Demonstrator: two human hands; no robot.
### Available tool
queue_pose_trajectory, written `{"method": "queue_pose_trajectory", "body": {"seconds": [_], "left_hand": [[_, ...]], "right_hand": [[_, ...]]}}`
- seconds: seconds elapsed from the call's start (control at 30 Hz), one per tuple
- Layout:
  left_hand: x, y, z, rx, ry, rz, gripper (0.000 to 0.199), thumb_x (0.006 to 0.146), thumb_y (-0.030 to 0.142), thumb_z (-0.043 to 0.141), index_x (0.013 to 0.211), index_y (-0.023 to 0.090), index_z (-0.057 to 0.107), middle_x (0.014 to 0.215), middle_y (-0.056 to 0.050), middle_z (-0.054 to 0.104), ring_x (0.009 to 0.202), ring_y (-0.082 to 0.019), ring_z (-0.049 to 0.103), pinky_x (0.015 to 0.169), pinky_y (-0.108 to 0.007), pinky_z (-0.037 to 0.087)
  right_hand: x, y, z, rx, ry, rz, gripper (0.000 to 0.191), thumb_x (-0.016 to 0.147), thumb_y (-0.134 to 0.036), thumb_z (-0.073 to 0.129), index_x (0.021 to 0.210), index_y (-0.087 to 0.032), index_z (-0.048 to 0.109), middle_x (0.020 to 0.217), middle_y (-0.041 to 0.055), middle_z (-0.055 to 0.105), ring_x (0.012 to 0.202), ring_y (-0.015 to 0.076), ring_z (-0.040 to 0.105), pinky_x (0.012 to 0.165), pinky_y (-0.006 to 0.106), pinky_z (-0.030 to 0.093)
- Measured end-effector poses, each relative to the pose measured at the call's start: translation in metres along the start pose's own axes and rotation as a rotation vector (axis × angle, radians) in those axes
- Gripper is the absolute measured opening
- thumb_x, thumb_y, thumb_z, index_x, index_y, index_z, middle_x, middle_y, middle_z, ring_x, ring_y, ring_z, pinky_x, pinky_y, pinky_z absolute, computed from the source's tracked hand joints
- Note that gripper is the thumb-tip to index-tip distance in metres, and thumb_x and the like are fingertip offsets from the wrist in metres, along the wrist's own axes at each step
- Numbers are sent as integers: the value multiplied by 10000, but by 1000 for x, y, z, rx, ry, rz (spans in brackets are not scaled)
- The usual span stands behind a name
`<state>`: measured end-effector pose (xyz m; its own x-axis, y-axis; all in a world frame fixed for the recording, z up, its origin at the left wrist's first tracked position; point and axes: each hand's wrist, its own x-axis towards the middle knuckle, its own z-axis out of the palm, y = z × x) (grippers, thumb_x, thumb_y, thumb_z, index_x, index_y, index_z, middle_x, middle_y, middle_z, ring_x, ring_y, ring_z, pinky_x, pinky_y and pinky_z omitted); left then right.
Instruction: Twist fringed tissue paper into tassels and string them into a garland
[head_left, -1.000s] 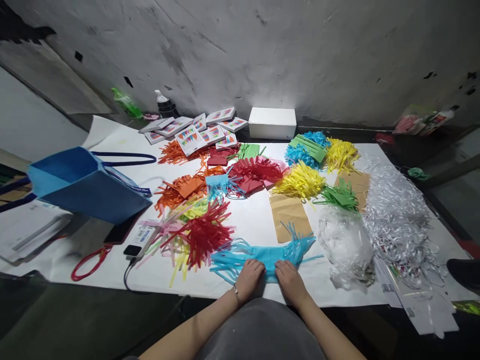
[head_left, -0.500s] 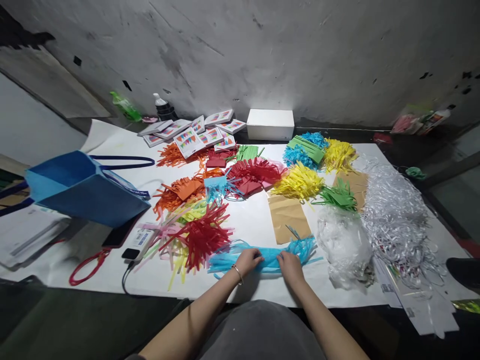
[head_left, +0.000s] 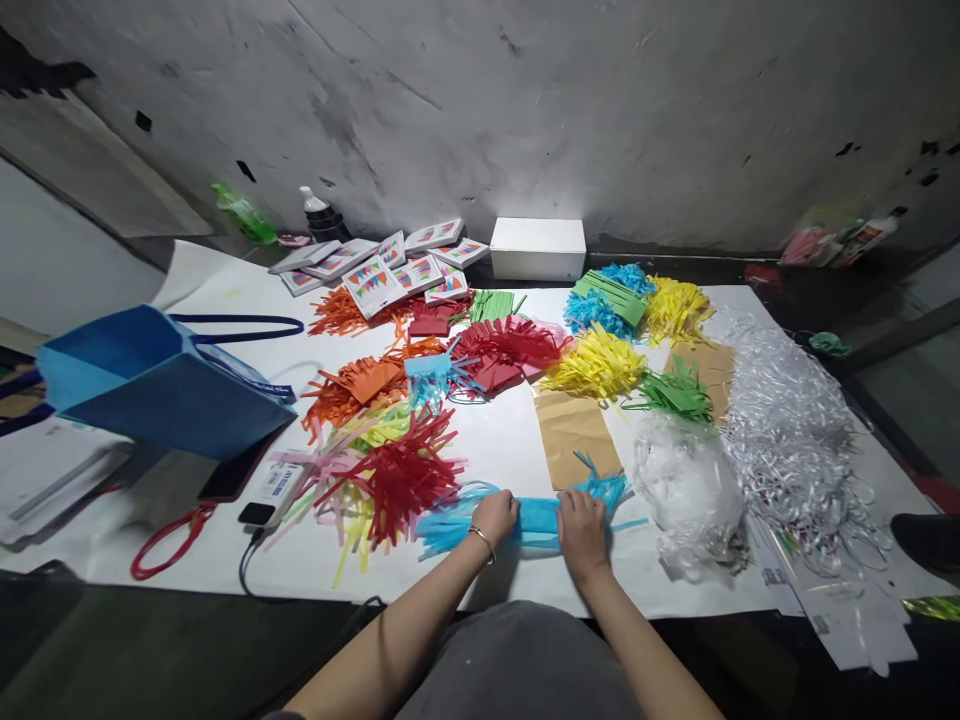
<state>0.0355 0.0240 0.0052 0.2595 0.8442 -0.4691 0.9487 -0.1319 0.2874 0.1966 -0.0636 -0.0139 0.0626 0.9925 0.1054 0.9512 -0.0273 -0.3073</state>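
Observation:
A strip of blue fringed tissue paper (head_left: 538, 516) lies across the table near its front edge, its cut ends spread to the left and right. My left hand (head_left: 495, 518), with a bracelet at the wrist, is closed on the left part of its middle band. On the right part of the band, my right hand (head_left: 582, 528) has its fingers curled over the paper. A red fringed bundle (head_left: 412, 470) lies just left of the blue strip. Behind its right end is a brown paper sheet (head_left: 574, 435).
Orange (head_left: 360, 388), yellow (head_left: 596, 365) and green (head_left: 679, 392) fringes lie further back, with flat printed packs (head_left: 375, 285) and a white box (head_left: 538, 248). A blue bag (head_left: 172, 390) stands left; a plastic bag (head_left: 690, 500) and silvery strands (head_left: 787, 430) lie right.
My right hand has turned from a fingertip pinch to lying over the blue paper. My left hand has shifted slightly, its fingers more curled. The view has moved a little.

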Motion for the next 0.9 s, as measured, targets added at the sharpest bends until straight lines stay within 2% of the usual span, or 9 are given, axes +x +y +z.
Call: {"method": "queue_pose_trajectory", "body": {"seconds": [0.07, 0.17, 0.23, 0.3, 0.4, 0.5, 0.6, 0.73, 0.9], "left_hand": [[2, 0, -1, 10, 0, 7, 257, 896, 302, 453, 867, 153, 661, 922, -129, 720, 888, -235, 661, 714, -302, 416], [2, -2, -4, 18, 4, 17, 250, 891, 296, 458, 846, 157, 662, 887, -115, 718, 859, -233, 660, 710, -303, 420], [-2, -3, -8, 18, 28, 30, 237, 894, 280, 453, 893, 160, 657, 885, -106, 710, 868, -236, 649, 735, -316, 421], [-11, -5, -11, 15, 85, 68, 246, 904, 274, 446, 1044, 176, 624, 1021, -111, 683, 995, -249, 604, 835, -352, 403], [-28, -7, -5, 40, 238, 336, 314, 888, 276, 512, 1199, 241, 544, 1266, -97, 562, 1198, -269, 454, 1000, -430, 285], [-36, -11, 10, 102, 323, 589, 173, 877, 211, 549, 1031, 258, 613, 1150, -62, 605, 1130, -257, 459, 998, -467, 252], [-34, -16, 24, 134, 323, 620, 123, 910, 188, 516, 918, 238, 628, 993, -43, 637, 1030, -222, 485, 974, -445, 259], [-32, -23, 26, 138, 296, 654, 126, 923, 196, 514, 917, 238, 633, 924, -29, 650, 994, -201, 498, 988, -427, 236], [-37, -27, 16, 121, 226, 455, 168, 938, 232, 483, 931, 237, 651, 982, -33, 661, 1003, -205, 514, 947, -409, 267]], "right_hand": [[-6, -2, -2, 27, -16, -162, 174, 915, -205, 504, 1058, -217, 603, 1095, 101, 637, 1058, 241, 538, 989, 421, 281], [-14, -3, 4, 50, -44, -336, 140, 886, -193, 548, 1000, -230, 621, 1000, 56, 649, 985, 209, 546, 979, 375, 303], [-16, -2, 10, 44, -33, -357, 147, 888, -144, 526, 979, -206, 624, 959, 62, 648, 938, 209, 547, 948, 373, 318], [-15, -1, 14, 37, -13, -338, 145, 894, -119, 502, 910, -195, 625, 907, 61, 644, 893, 208, 547, 940, 388, 309], [-15, -3, 15, 38, 12, -288, 139, 904, -135, 489, 859, -192, 608, 875, 55, 637, 880, 208, 545, 957, 420, 278], [-16, -8, 12, 46, 22, -270, 101, 899, -173, 506, 926, -195, 601, 929, 56, 637, 917, 207, 543, 970, 421, 266], [-16, -12, 12, 36, 20, -277, 160, 880, -208, 554, 1035, -211, 592, 1023, 66, 634, 983, 226, 528, 998, 444, 242], [-17, -5, 10, 1, 11, -259, 146, 881, -114, 533, 914, -225, 622, 912, 42, 646, 927, 213, 533, 1001, 445, 238], [-15, 6, -2, -28, 19, -147, 123, 900, -162, 542, 865, -230, 639, 939, 47, 643, 978, 223, 516, 988, 455, 244]]}}
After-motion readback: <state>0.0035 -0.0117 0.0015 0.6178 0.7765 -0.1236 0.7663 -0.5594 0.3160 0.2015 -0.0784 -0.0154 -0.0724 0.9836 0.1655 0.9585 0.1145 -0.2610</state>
